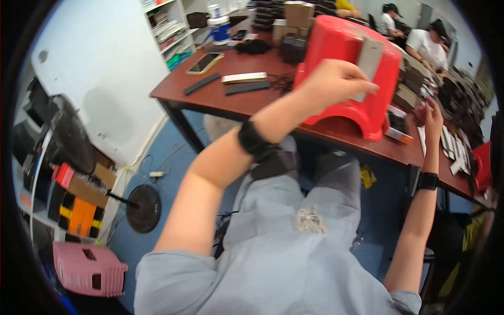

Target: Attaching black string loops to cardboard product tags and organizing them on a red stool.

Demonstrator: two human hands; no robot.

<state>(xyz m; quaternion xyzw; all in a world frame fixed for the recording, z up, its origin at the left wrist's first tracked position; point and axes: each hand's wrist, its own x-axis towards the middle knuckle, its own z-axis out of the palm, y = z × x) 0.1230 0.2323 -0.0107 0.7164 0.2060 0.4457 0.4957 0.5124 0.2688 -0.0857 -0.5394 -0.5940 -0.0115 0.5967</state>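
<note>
A red plastic stool (329, 39) lies tipped on the table, a pale grey strip (371, 55) along its upper face. My left hand (336, 81) is over the stool beside that strip, thumb and fingers pinched together; anything between the fingertips is too small to make out. Out to the right, my right hand (433, 119) is raised above the table edge with its fingertips closed, and what they hold cannot be made out. Below it, several white strips (455, 149) lie on the table. An open small box (399, 126) with dark contents sits between stool and right hand.
On the brown table (178, 86) lie a phone (205, 63), dark strips (247, 87) and a white strip (244, 77). A blue-white jug (219, 29) and brown boxes (299, 16) stand behind. Co-workers (428, 47) sit at far right. A pink basket (89, 270) is at lower left.
</note>
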